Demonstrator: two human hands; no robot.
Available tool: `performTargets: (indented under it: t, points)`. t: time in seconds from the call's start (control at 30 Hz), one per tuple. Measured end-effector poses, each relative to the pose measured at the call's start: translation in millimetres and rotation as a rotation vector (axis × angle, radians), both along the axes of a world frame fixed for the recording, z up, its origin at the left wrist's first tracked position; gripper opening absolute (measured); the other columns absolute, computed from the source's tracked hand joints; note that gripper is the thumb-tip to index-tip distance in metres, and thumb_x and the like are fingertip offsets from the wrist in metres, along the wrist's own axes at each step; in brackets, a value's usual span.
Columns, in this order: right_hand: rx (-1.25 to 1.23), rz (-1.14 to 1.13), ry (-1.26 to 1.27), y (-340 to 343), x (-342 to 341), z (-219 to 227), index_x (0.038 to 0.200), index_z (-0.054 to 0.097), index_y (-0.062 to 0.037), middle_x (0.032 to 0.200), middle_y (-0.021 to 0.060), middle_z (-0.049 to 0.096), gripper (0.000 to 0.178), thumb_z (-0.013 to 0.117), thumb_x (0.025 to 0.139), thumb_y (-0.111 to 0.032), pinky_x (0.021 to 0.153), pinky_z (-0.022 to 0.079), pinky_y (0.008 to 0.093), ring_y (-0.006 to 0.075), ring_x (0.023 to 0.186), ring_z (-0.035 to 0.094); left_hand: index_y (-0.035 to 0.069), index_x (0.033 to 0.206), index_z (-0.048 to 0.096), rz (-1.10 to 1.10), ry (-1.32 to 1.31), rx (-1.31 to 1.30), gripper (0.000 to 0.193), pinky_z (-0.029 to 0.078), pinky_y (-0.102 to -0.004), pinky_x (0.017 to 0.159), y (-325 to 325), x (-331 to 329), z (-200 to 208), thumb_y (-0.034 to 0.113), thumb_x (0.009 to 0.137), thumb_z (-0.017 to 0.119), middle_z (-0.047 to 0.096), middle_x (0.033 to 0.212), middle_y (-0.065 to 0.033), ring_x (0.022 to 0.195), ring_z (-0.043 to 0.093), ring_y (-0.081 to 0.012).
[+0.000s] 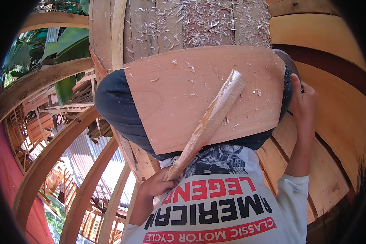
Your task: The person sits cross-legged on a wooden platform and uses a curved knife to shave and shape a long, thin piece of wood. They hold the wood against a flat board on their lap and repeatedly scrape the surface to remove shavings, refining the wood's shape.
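My left hand [160, 184] is closed round the lower end of a rough-cut wooden stick [215, 112]. The stick slants up and to the right, its far end over a flat wooden board [162, 110] lying across my lap. Bark-brown patches run along one side of the stick; its other faces are pale and freshly cut. To the right of the board, beside my knee, my right hand [304, 99] has its fingers curled in. A small dark bit shows at the fingers, but what they hold is mostly hidden. A few curled shavings [191, 72] lie on the board.
Beyond the board, wood shavings [209, 24] cover the planks [142, 28]. Curved timber ribs [55, 152] stand on the left, with gaps between them. Curved planking [329, 101] rises on the right. Green leaves [71, 44] and corrugated metal sheets [79, 152] show outside on the left.
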State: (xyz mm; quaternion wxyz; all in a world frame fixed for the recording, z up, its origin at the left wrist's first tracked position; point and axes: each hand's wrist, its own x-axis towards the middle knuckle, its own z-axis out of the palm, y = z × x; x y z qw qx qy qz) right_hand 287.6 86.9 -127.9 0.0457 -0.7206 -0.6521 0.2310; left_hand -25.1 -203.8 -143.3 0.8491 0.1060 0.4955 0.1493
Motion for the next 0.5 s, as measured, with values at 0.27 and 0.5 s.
performTargets:
  t: [0.27,0.5]
  points:
    - [0.088,0.441,0.005,-52,-59,1,0.061,0.060,-0.0063,0.056,0.0130,0.057,0.052,0.066,0.076,-0.056,0.047,0.046,0.0374,0.0313,0.052,0.060,-0.004,0.114,0.053,0.027,-0.009,-0.130,0.045,0.042,-0.0278,0.087,15,5,10,0.012,0.072,0.056,0.058,0.104,-0.0120,0.098,0.054,-0.0189]
    - [0.169,0.458,-0.093,-34,-50,-1,0.061,0.061,-0.0036,0.055,0.0142,0.057,0.057,0.065,0.076,-0.059,0.046,0.046,0.0368,0.0324,0.052,0.060,-0.003,0.114,0.053,0.040,-0.064,-0.074,0.044,0.041,-0.0277,0.086,20,8,3,0.013,0.073,0.056,0.058,0.103,-0.0106,0.096,0.053,-0.0170]
